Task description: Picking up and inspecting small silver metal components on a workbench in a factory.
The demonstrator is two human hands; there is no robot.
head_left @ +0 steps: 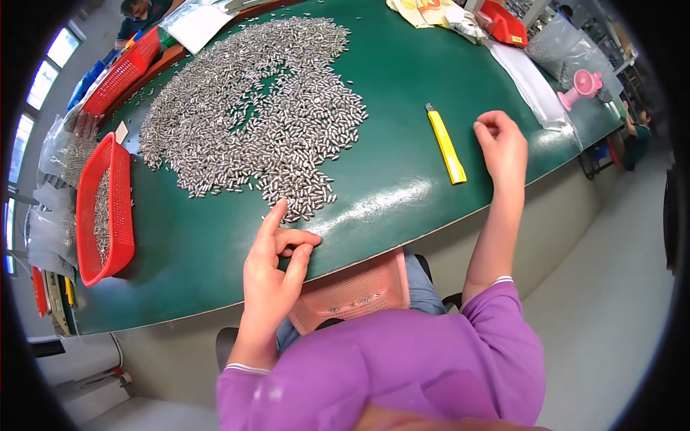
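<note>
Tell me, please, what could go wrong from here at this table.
The left hand might sweep loose metal pieces off the table, possibly missing the pink basket below.
The right hand might brush the yellow cutter beside it and get nicked, though whether it is retracted is hard to tell.

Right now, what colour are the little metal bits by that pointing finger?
The bits are shiny silver, showing best in the head view.

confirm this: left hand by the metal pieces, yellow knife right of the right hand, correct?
Wrong side: the head view shows the yellow knife left of the right hand, not right of it. The left hand is by the metal pieces, as you say.
</note>
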